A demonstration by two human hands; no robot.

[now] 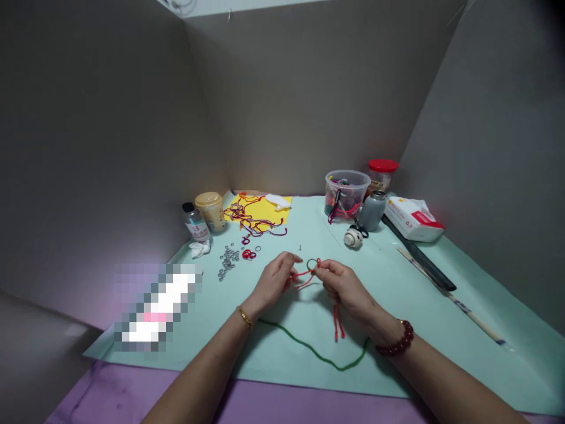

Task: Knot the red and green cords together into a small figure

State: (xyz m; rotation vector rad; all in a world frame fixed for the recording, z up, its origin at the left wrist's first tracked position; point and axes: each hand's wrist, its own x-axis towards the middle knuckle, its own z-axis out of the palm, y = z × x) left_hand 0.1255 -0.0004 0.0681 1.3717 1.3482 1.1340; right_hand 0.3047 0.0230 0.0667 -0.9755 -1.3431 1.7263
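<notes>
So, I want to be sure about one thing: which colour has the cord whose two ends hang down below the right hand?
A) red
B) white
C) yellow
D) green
A. Two red cord ends hang below the right hand, while the green cord lies along the pale green mat.

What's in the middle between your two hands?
In the head view, a red cord and a small green cord loop lie between the left hand and the right hand.
</notes>
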